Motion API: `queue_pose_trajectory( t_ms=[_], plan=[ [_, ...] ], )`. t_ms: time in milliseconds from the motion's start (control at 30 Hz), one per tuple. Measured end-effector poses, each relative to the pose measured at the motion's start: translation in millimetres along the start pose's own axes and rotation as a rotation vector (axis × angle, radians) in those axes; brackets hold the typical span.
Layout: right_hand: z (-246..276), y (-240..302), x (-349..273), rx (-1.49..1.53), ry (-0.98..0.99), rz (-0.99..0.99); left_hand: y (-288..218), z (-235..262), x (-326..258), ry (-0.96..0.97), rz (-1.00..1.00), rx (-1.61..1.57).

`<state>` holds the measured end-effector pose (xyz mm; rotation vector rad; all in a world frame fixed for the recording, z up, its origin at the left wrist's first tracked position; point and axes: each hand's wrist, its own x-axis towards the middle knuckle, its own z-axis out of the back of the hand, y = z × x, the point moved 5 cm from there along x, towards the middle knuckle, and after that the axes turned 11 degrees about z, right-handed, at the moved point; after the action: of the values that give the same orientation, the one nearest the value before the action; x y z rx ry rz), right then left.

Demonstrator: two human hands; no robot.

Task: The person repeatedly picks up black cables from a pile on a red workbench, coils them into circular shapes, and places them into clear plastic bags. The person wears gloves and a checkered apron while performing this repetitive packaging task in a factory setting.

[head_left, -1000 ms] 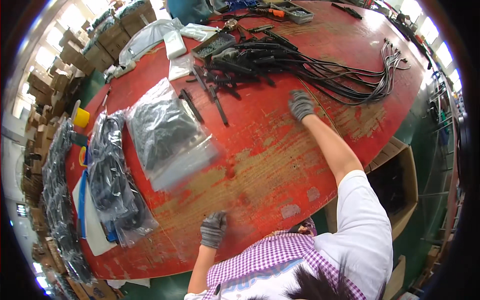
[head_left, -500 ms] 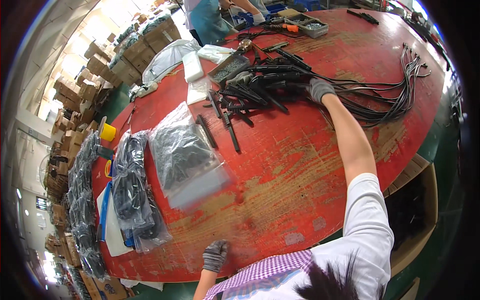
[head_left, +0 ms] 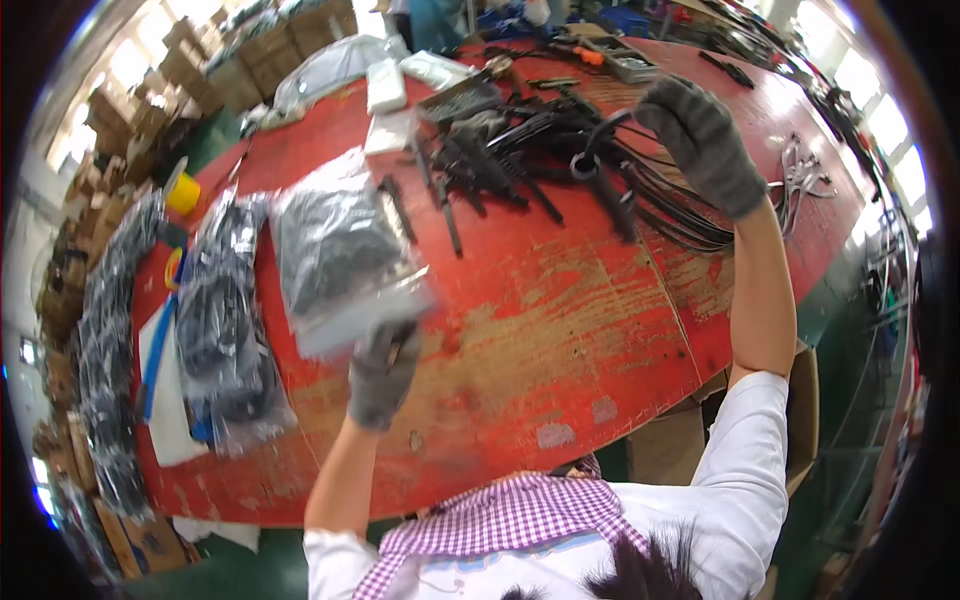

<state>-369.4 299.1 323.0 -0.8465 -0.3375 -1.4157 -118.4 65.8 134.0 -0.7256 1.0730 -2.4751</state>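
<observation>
My right hand [head_left: 700,140], in a grey knit glove, is raised over the far right of the red table. Its fingers are closed on a black cable [head_left: 612,122]. A dark, handle-like piece with a ring [head_left: 610,195] hangs beside it; the join between them is unclear. Behind lie a heap of black handle-like parts [head_left: 490,165] and a bundle of black cables [head_left: 680,220]. My left hand [head_left: 385,375], also gloved, is over the near edge of a clear plastic bag [head_left: 335,235] of dark items. Motion smears its fingers, and contact with the bag cannot be made out.
Bagged black cables [head_left: 225,320] lie at the left, near a blue strip [head_left: 158,360] and a yellow roll [head_left: 182,190]. Trays of small parts [head_left: 460,100] stand at the back. An open cardboard box [head_left: 680,445] is below the table's right edge.
My right hand has risen from the heap towards me, bringing the black cable up. My left hand has moved forward from the table's near edge to the plastic bag. The view has shifted.
</observation>
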Motion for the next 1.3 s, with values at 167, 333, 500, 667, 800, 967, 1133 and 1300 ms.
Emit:
queue_pose_trajectory(
  t_ms=[167,333,500,667,800,967,1133,1300],
  plan=[
    [-5.8,111.8,35.6,0.509,0.316,0.079,-109.5,3.5,36.2,0.231,-0.276,-0.366],
    [-33.8,185.4,44.2,0.666,0.540,0.138,-71.9,-10.1,-30.6,1.554,0.524,-0.629],
    [-83.0,232.4,41.0,0.480,0.431,0.147,-21.9,23.3,-45.2,1.179,0.773,-0.496],
    [-95.8,253.2,64.7,0.505,0.282,0.232,-7.3,41.7,-42.5,1.058,0.667,-0.478],
    [-155.2,230.3,38.6,0.987,0.508,-0.299,34.6,80.8,-31.1,0.444,-0.123,0.164],
    [-177.7,123.2,-145.1,0.467,0.574,-0.510,149.6,208.8,-55.5,-0.188,0.687,-0.700],
    [-189.0,161.7,-226.8,0.395,0.798,-0.536,154.3,246.2,-80.4,-0.517,0.861,-0.880],
    [-182.6,299.0,-99.1,0.693,0.828,-0.036,107.4,225.7,-65.1,-0.062,0.741,-0.848]
  ],
)
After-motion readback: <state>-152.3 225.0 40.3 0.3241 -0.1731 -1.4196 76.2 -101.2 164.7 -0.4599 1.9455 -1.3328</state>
